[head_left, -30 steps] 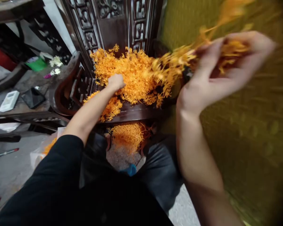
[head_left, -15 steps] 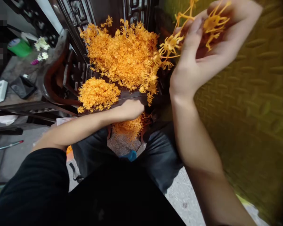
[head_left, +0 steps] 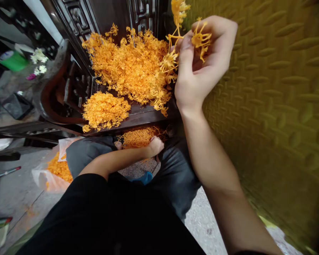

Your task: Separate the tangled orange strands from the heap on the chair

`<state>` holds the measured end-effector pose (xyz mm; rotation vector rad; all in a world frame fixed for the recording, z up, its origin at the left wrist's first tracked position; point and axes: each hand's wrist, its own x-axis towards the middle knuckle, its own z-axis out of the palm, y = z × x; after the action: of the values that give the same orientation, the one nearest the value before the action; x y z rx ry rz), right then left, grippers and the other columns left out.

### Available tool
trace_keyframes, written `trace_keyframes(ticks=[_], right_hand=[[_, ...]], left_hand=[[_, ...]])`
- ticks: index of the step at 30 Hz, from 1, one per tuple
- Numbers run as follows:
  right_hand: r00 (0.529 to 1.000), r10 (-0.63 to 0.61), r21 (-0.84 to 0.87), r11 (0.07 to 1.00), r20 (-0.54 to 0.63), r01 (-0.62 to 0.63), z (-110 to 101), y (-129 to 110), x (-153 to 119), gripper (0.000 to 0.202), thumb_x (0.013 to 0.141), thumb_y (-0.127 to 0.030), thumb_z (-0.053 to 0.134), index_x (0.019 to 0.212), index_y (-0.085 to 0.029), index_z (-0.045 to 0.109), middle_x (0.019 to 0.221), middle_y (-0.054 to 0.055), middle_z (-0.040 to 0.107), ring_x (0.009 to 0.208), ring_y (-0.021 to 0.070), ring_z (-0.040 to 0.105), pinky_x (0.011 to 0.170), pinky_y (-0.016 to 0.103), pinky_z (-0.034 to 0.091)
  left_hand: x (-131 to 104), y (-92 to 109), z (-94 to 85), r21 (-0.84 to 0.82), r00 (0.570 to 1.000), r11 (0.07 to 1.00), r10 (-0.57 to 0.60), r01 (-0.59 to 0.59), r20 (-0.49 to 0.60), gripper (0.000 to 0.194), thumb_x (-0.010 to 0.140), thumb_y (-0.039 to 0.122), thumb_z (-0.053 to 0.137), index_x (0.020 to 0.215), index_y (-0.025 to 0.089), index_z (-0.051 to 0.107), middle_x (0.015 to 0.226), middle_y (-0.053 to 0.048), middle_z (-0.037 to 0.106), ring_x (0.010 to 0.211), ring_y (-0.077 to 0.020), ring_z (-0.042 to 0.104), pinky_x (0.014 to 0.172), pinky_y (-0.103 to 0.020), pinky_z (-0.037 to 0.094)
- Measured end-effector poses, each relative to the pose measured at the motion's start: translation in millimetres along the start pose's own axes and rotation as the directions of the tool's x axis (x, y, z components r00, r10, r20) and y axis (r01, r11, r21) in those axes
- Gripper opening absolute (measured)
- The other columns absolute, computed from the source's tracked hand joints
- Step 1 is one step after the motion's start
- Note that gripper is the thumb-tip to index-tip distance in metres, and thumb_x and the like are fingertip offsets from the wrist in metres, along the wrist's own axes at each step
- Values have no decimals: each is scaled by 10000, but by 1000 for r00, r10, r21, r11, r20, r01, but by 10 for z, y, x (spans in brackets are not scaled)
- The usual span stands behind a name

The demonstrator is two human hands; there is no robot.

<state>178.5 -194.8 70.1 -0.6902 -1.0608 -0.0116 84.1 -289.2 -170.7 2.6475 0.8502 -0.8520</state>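
The right hand (head_left: 202, 67) is gripping orange plastic sprigs (head_left: 200, 39) beside the yellow wall (head_left: 268, 88); the left hand (head_left: 155, 146) is curling closed under the dark wooden chair's seat edge (head_left: 138, 118).

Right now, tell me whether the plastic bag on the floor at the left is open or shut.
Open. The plastic bag gapes at its top, and loose orange pieces show inside through the mouth, beside the person's knee.
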Motion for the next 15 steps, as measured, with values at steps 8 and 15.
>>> trace_keyframes(ticks=[8,15], right_hand=[[1000,11,18,1000,1,-11,-22,-3,15,97,977,-172,611,1024,-249,648,1009,-69,592,869,28,644,845,212,562],[999,43,13,999,9,-43,-36,-45,19,123,966,-156,612,992,-273,638,975,-62,585,812,50,647,789,232,579]], left_hand=[[60,-428,61,-163,991,978,134,-130,13,424,995,392,674,1340,149,629,1343,-135,652,1161,-252,674,980,-468,600],[106,-885,27,-391,989,908,131,-148,-70,316,996,331,663,1270,178,697,1279,-100,718,1130,-226,698,1004,-440,581]])
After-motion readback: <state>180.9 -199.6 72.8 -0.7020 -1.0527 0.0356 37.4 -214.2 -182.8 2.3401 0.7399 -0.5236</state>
